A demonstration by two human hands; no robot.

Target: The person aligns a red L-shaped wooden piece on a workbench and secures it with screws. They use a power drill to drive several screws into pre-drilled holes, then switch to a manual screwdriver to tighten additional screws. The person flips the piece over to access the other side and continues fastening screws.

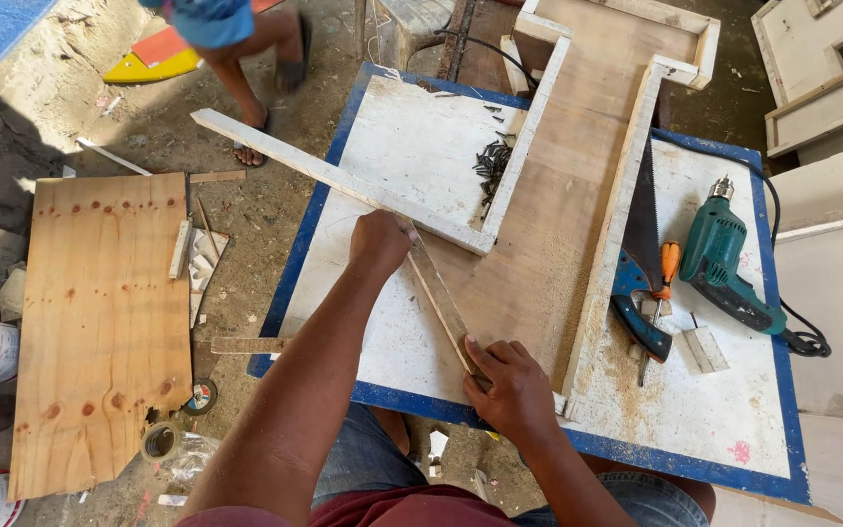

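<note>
While pinned at both ends, lies slantwise on the white board (pixel 397 342) with the blue rim: thin wooden strip (pixel 438 293), far end up near the board's middle, near end just short of the board's near edge.

Left hand (pixel 380 242): closed in a fist over the strip's far end, knuckles up, right where the long white batten (pixel 334 178) crosses the board. Right hand (pixel 511 388): fingers curled down onto the strip's near end, pressing it flat; how far the thumb wraps under, cannot tell.

Judged so far along: strip laid in place and steadied, touching the edge of the brown panel with white rails (pixel 539 244) that covers the board's middle. No nail or screw visible in the strip, no tool in either hand, so nothing seen fastening it yet.

Lying unused on the board's right side: handsaw (pixel 641 263), orange-handled screwdriver (pixel 667 268), green drill (pixel 724 259). Heap of dark screws (pixel 490 164) toward the board's far edge. Left of the board, on the ground: plywood sheet (pixel 100 322) and a tape roll (pixel 159 441). Beyond the board's far left corner, another person's legs (pixel 256 68).
</note>
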